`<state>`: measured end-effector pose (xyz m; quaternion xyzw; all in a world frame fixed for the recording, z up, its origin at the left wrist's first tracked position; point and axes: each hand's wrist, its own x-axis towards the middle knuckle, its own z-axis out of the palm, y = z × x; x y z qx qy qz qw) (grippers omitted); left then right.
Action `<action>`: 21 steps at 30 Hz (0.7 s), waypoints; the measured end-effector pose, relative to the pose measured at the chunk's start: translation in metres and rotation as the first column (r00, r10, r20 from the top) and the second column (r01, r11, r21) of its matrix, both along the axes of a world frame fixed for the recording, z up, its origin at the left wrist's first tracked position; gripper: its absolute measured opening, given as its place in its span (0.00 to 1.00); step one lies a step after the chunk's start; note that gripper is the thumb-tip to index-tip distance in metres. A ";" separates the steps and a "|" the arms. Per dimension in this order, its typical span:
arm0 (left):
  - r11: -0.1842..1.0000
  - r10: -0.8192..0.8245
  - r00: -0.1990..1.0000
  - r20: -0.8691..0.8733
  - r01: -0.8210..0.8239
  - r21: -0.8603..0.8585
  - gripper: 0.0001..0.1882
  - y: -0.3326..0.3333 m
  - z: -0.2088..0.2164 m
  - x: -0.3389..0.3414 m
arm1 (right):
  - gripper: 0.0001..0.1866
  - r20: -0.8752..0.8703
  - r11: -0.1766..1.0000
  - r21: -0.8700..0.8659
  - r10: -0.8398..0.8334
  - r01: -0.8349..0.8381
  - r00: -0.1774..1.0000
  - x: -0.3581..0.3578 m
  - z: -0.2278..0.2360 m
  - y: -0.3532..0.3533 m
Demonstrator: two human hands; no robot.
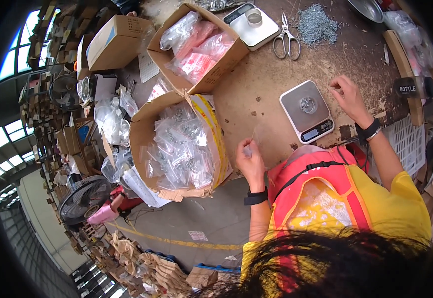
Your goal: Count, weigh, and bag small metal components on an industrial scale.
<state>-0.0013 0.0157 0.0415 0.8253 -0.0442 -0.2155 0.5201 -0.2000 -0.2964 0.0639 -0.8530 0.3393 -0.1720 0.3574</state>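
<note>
My left hand [250,164] is closed on a small clear plastic bag [259,135], held low at the table's near edge, just right of an open carton. Over the table, beside the right edge of a white digital scale [292,119], my right hand [349,99] has loosely bent fingers set apart, with nothing visible between them. A small round clear dish [308,105] holding shiny metal pieces rests on the scale's grey plate. That carton [139,124] is full of small clear bags [179,144] with metal pieces inside.
Farther back, a second carton [221,69] holds clear and pink plastic bags. Behind it sit another white scale [263,35] with a round container, grey-handled scissors [287,42] and a heap of small screws [318,24]. A dark bottle [415,87] lies at the right.
</note>
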 end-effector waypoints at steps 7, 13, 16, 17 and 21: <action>1.000 -0.010 0.998 0.055 0.010 0.009 0.08 -0.004 0.005 0.001 | 0.06 -0.021 0.998 0.058 -0.008 0.010 1.000 0.001 0.004 0.005; 0.994 -0.006 0.993 0.119 -0.006 0.106 0.08 -0.010 0.018 -0.001 | 0.07 0.000 0.998 -0.011 0.065 -0.065 0.998 0.006 0.006 0.012; 0.997 -0.002 0.993 0.116 -0.007 0.080 0.08 -0.011 0.020 -0.002 | 0.08 -0.031 0.978 -0.163 0.125 -0.129 0.992 0.013 0.013 0.020; 0.998 -0.006 0.992 0.127 -0.003 0.069 0.08 -0.011 0.021 -0.002 | 0.08 -0.032 0.978 -0.165 0.125 -0.129 0.992 0.015 0.014 0.024; 0.997 -0.021 0.985 0.170 0.007 0.081 0.08 -0.012 0.021 -0.003 | 0.09 -0.037 0.956 -0.207 0.204 -0.208 0.978 0.029 0.008 0.039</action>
